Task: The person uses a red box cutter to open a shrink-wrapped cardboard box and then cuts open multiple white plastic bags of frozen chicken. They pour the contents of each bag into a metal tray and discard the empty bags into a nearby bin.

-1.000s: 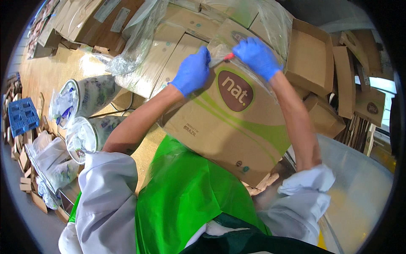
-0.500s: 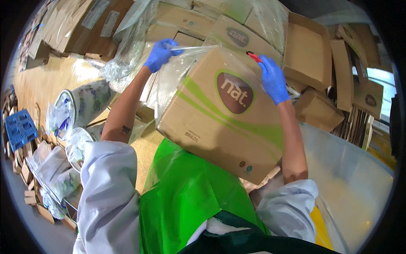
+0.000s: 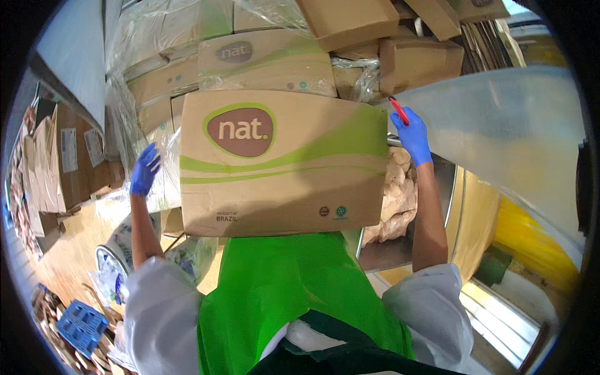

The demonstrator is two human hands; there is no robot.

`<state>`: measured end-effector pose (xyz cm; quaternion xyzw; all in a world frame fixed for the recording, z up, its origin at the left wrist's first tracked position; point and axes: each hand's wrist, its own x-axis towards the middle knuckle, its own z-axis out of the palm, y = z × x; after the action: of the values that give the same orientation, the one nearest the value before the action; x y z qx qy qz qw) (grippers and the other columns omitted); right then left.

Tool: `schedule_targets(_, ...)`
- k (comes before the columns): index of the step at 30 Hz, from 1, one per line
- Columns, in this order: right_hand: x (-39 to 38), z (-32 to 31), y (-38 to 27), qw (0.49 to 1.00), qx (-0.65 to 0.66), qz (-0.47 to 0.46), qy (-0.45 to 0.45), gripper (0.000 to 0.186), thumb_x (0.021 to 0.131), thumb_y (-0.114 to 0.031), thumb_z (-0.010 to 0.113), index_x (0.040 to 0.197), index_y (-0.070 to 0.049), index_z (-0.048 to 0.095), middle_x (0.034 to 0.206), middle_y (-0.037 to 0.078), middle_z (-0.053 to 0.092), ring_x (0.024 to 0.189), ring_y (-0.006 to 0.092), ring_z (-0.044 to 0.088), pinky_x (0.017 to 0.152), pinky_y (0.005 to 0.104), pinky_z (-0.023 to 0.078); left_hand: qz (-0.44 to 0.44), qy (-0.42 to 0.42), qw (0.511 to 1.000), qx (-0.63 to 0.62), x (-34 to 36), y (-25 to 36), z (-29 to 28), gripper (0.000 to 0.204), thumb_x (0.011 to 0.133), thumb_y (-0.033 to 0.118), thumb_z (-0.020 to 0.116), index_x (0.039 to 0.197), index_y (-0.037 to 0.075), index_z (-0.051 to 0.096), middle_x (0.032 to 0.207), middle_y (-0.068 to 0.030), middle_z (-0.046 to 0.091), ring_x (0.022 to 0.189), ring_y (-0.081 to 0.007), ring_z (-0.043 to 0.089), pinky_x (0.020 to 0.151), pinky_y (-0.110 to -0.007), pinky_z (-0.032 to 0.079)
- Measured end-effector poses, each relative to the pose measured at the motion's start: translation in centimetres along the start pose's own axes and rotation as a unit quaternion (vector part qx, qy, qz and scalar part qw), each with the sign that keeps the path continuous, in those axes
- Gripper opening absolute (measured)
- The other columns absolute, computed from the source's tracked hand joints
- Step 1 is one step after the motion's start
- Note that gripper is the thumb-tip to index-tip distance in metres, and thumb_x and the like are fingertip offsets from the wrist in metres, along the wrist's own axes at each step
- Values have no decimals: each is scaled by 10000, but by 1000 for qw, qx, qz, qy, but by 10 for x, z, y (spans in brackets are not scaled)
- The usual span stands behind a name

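Left hand (image 3: 145, 169): loosely spread, empty, room to carton (image 3: 315, 147) edge | right hand (image 3: 412, 137): wrapped round red tool (image 3: 399, 112), beside opposite edge

Bright, fairly even light, from where I stand, on the carton (image 3: 325, 147); a broad, soft-edged shadow darkens its lower face. Clear film (image 3: 119, 103) carries pale glints; the pale strips (image 3: 500, 322) at lower right gleam white. Printing is crisp, the yellow surface (image 3: 528, 231) soft. Straight edges bow toward a black, rounded rim.
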<state>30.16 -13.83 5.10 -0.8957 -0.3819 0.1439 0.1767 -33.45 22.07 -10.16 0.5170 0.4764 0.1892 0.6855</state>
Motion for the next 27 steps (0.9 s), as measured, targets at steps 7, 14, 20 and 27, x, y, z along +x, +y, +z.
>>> schedule_targets(7, -112, 64, 58, 904, 398, 155, -15, 218, 915, -284, 606, 961, -74, 639, 789, -43, 538, 703, 68, 473, 632, 234, 401, -45, 33, 998, 22, -120, 73, 136, 488, 947, 424, 508, 1248, 42, 548, 1108, -36, 607, 968, -127, 552, 840, -292, 430)
schedule_targets(14, -111, 112, 62, 787, 596, 159, -8, 442, 896, -243, 630, 1261, -14, 532, 1136, 43, 608, 966, 135, 597, 840, 285, 485, -2, 57, 996, 73, -131, 73, 185, 343, 911, 248, 615, 1089, -38, 557, 936, -74, 600, 805, -138, 518, 725, -286, 426)
schedule_targets(20, -105, 85, 55, 826, 557, 77, 37, 501, 874, -179, 635, 1313, -15, 458, 1154, 55, 574, 980, 124, 573, 851, 275, 468, 154, 182, 928, 287, -132, 59, 185, 316, 858, 242, 671, 998, -20, 564, 812, -72, 536, 743, -154, 461, 678, -312, 393)
schedule_targets(27, -144, -111, -83, 814, 551, -102, 152, 635, 791, -116, 663, 1358, 10, 408, 1233, 85, 520, 1121, 156, 516, 921, 287, 427, 258, 218, 935, 104, -174, 163, 179, 447, 939, 225, 566, 1295, -21, 454, 1162, -108, 562, 1036, -167, 506, 928, -303, 392)
